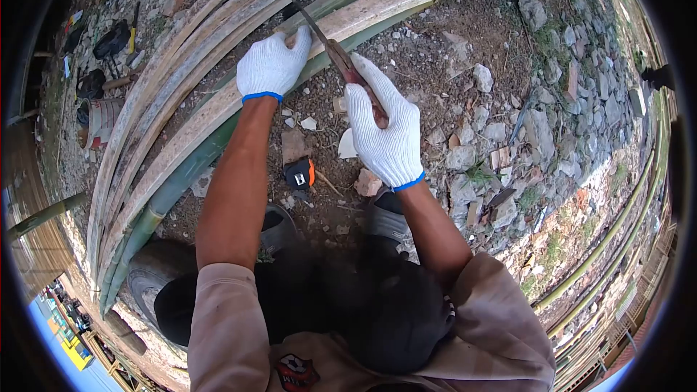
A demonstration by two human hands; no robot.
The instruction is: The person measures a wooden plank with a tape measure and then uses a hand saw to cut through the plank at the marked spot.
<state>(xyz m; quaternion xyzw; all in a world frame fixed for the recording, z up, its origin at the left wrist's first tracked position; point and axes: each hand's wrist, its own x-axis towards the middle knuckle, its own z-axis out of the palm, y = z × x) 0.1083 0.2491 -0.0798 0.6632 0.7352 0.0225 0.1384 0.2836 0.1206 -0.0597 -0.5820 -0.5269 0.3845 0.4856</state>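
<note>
My right hand (388, 131), in a white knit glove with a blue cuff, is closed round the wooden handle of a handsaw (338, 56). The thin blade is seen nearly edge-on and lies across a long pale wooden beam (406, 1), pointing away and to the left. Just left of the blade, my left hand (272, 67), gloved the same way, is closed over the beam, thumb and fingers against its top. Green bamboo poles (196, 149) lie directly under and beside this beam. Below the hands, a black-and-orange tape measure (299, 176) rests on the dirt.
More long wooden beams (156, 94) lie alongside at the left. Broken stones (537, 131) cover the ground at right. A bucket (105, 122), a dark bag (112, 40) and a yellow-handled tool (133, 38) stand at left. A tyre (156, 279) sits by my left leg.
</note>
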